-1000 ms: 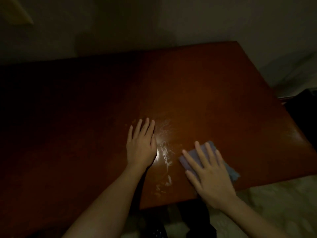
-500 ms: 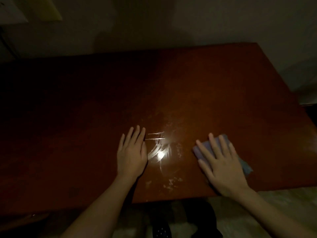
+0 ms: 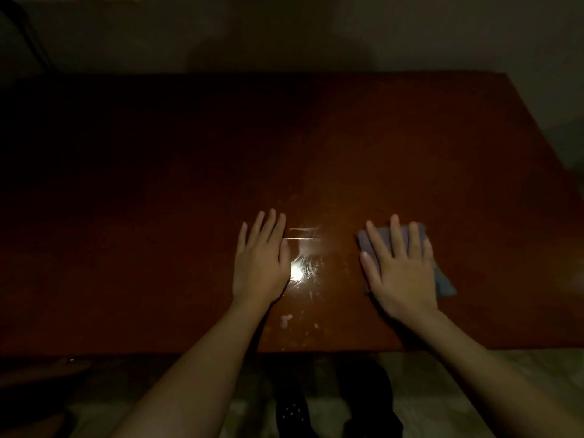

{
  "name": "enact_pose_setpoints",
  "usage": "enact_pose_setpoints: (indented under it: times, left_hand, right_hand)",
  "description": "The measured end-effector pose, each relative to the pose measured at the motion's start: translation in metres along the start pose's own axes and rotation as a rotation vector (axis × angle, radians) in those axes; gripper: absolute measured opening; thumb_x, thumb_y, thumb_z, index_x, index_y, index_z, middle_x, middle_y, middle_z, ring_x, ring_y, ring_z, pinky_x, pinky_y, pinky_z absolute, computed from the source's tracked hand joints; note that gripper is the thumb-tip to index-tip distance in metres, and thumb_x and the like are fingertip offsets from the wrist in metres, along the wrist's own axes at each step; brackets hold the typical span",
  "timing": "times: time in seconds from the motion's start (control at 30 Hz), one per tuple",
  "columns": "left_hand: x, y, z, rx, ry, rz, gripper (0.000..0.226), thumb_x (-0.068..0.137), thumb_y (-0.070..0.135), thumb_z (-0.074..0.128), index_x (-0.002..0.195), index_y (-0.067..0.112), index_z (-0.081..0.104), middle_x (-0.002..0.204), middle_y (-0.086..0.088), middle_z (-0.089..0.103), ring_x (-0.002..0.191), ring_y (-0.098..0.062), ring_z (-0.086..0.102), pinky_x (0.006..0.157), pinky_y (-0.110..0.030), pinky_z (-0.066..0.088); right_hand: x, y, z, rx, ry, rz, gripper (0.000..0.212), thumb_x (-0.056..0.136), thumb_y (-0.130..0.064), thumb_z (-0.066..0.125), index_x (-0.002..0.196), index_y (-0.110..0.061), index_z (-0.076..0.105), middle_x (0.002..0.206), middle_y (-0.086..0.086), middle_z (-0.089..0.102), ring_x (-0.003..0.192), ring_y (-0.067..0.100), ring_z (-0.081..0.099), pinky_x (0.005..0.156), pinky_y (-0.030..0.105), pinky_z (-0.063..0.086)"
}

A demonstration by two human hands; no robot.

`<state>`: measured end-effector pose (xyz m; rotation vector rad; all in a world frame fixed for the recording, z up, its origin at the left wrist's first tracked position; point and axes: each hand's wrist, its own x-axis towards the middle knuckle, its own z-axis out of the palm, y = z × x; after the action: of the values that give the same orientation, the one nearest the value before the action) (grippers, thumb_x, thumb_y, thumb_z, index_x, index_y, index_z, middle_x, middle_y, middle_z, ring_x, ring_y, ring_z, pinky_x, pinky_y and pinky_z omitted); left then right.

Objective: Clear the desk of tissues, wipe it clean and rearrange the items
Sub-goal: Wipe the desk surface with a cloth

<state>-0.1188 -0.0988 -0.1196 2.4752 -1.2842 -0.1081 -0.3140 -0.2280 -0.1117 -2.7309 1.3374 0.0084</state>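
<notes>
The right hand [image 3: 401, 273] is pressing flat on a blue-grey cloth [image 3: 444, 284], w/ its fingers [image 3: 396, 235] straight and spread apart, none curling round it. The cloth is lying on the table [image 3: 316, 147] at approx. 4 o'clock from the middle, near the front edge, w/ one corner poking out at the hand's 4 o'clock. The left hand [image 3: 260, 267] is resting palm-down at approx. 6 o'clock, fingers straight and close together, holding nothing. Btwn the hands a wet-looking sheen [image 3: 303, 267] is catching light, w/ pale smears [image 3: 286, 320] sitting at its 6 o'clock. The cloth is looking soft, light and limp, prob. damp. It's likely gliding well under a flat palm but bunching if shoved from an edge, so pressing its middle is suiting wiping and pinching a corner is suiting lifting.
</notes>
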Motion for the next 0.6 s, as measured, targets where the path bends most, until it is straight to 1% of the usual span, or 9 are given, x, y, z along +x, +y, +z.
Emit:
enact_pose_setpoints:
  times: [0.07, 0.17, 0.2, 0.27, 0.33, 0.4, 0.5, 0.53, 0.6]
  left_hand:
    - [0.0, 0.001, 0.001, 0.023, -0.014, -0.002, 0.063, 0.096, 0.041, 0.01, 0.15, 0.016, 0.033, 0.157, -0.001, 0.029, 0.148, -0.015, 0.015, 0.122, -0.036, 0.003]
    - [-0.003, 0.002, -0.002, 0.053, -0.036, 0.004, 0.066, 0.094, 0.041, 0.004, 0.151, 0.017, 0.029, 0.158, -0.001, 0.027, 0.148, -0.014, 0.014, 0.121, -0.035, 0.002]
    - [-0.004, 0.002, -0.003, 0.06, -0.042, 0.006, 0.068, 0.093, 0.04, 0.002, 0.151, 0.017, 0.028, 0.158, -0.001, 0.026, 0.148, -0.014, 0.013, 0.121, -0.034, 0.001]
    - [-0.006, 0.002, -0.004, 0.045, -0.026, 0.006, 0.067, 0.093, 0.039, 0.002, 0.15, 0.016, 0.03, 0.157, -0.002, 0.028, 0.148, -0.015, 0.015, 0.121, -0.035, 0.003]
    - [-0.005, 0.003, -0.005, 0.021, -0.02, 0.001, 0.068, 0.093, 0.039, 0.001, 0.149, 0.016, 0.032, 0.157, -0.001, 0.028, 0.148, -0.014, 0.015, 0.122, -0.036, 0.004]
    - [-0.004, 0.003, -0.004, 0.021, -0.033, -0.001, 0.071, 0.091, 0.04, -0.003, 0.151, 0.017, 0.028, 0.158, 0.0, 0.024, 0.149, -0.013, 0.011, 0.122, -0.036, 0.002]
    - [-0.003, 0.004, -0.003, 0.028, -0.026, 0.004, 0.07, 0.092, 0.04, -0.001, 0.151, 0.016, 0.03, 0.158, -0.001, 0.026, 0.148, -0.015, 0.013, 0.122, -0.036, 0.004]
    - [-0.003, 0.003, -0.003, 0.027, -0.021, 0.005, 0.069, 0.093, 0.039, 0.001, 0.15, 0.015, 0.032, 0.157, -0.002, 0.028, 0.148, -0.015, 0.016, 0.122, -0.036, 0.005]
    - [-0.004, 0.002, -0.004, 0.044, -0.034, 0.01, 0.069, 0.093, 0.039, 0.002, 0.15, 0.015, 0.032, 0.157, -0.002, 0.029, 0.148, -0.016, 0.016, 0.121, -0.036, 0.005]
  right_hand:
    - [0.014, -0.041, 0.005, 0.034, -0.014, 0.119, 0.066, 0.091, -0.061, -0.001, 0.152, -0.035, 0.001, 0.16, 0.009, -0.002, 0.146, 0.036, -0.006, 0.117, 0.053, -0.001]
    - [-0.023, -0.087, 0.011, 0.033, -0.054, -0.184, 0.06, 0.096, -0.059, 0.007, 0.152, -0.035, 0.007, 0.16, 0.006, 0.002, 0.146, 0.034, -0.002, 0.116, 0.053, 0.003]
    - [-0.041, -0.083, 0.012, 0.022, -0.066, -0.282, 0.058, 0.098, -0.058, 0.011, 0.152, -0.037, 0.01, 0.16, 0.005, 0.008, 0.147, 0.033, 0.003, 0.115, 0.052, 0.006]
    - [-0.063, -0.052, 0.008, -0.006, -0.104, -0.337, 0.055, 0.099, -0.057, 0.012, 0.151, -0.039, 0.013, 0.159, 0.004, 0.015, 0.147, 0.031, 0.009, 0.114, 0.049, 0.009]
    - [-0.051, -0.014, 0.005, -0.043, -0.059, -0.266, 0.055, 0.099, -0.057, 0.007, 0.151, -0.038, 0.013, 0.159, 0.005, 0.015, 0.146, 0.032, 0.012, 0.116, 0.048, 0.01]
    - [-0.015, -0.001, 0.0, -0.036, -0.031, -0.081, 0.059, 0.096, -0.058, -0.001, 0.151, -0.038, 0.006, 0.16, 0.006, 0.007, 0.146, 0.033, 0.007, 0.118, 0.048, 0.008]
    - [0.027, -0.041, 0.0, 0.023, -0.03, 0.149, 0.064, 0.092, -0.058, -0.003, 0.152, -0.034, -0.002, 0.16, 0.008, -0.004, 0.146, 0.035, -0.005, 0.118, 0.051, -0.001]
    - [0.026, -0.059, 0.001, 0.016, -0.036, 0.101, 0.064, 0.092, -0.057, -0.002, 0.152, -0.034, -0.001, 0.16, 0.008, -0.003, 0.146, 0.036, -0.006, 0.118, 0.051, -0.003]
    - [-0.002, -0.078, 0.004, -0.005, -0.043, -0.148, 0.06, 0.097, -0.057, 0.004, 0.152, -0.034, 0.009, 0.159, 0.008, 0.007, 0.146, 0.037, 0.003, 0.117, 0.05, 0.002]
